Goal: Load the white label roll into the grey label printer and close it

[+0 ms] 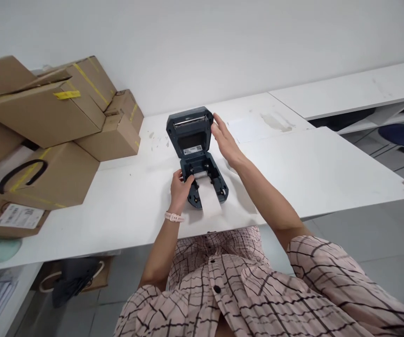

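A dark label printer (219, 171) stands on the white table in front of me, its lid (191, 112) raised and tilted back. A small roll of labels (201, 175) sits inside the base, and a white paper strip (209, 196) runs from it over the front edge toward me. My left hand (180, 189) grips the left side of the base, thumb over the rim near the roll, other fingers on the outside. Against the lid's right side rests my right hand (225, 140), its fingers stretched out and holding nothing.
Cardboard boxes (57, 112) with yellow tape are piled on the left, a black curved strap (22, 171) among them. White wall stands behind the table (135, 201). A sheet of paper (242, 130) lies behind my right hand. At far right are a shelf (363, 122) and a blue stool seat (403, 136).
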### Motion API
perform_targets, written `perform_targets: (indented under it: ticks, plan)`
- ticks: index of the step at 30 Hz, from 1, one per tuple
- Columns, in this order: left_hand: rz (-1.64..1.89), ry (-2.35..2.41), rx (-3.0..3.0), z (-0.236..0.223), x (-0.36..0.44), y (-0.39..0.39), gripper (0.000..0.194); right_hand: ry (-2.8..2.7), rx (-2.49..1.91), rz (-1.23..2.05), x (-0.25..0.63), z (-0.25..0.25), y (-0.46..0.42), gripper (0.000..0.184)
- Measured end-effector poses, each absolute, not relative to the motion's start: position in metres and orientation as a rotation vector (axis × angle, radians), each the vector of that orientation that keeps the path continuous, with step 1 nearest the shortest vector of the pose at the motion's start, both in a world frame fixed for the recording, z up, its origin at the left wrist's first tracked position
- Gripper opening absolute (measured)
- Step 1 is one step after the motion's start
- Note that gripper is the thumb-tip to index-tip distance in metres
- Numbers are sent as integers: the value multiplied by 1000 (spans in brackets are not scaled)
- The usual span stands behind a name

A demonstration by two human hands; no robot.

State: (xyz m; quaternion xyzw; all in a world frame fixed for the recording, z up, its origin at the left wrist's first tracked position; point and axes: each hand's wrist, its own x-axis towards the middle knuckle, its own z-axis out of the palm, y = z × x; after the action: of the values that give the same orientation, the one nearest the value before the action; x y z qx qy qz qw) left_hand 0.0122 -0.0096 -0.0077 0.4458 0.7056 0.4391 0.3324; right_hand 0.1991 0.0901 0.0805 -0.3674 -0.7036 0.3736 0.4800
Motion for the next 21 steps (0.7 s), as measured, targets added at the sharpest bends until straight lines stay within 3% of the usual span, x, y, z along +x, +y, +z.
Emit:
perform_targets:
  ticks: [2,5,11,16,21]
  plan:
    - [1112,1882,1202,-9,13,-2,62,-1785,-926,717,196,81,99,70]
    - [1073,1928,1244,-10,14,1,66,-2009,-961,384,189,73,96,51]
    - [972,2036,1356,1,14,-2,68,-2981,-1006,145,160,53,88,35]
    - [967,2084,1429,2,14,-7,72,-3270,-1006,288,147,46,100,29]
    - [1048,2088,1422,-6,17,-10,69,-3353,-813,653,149,53,114,50]
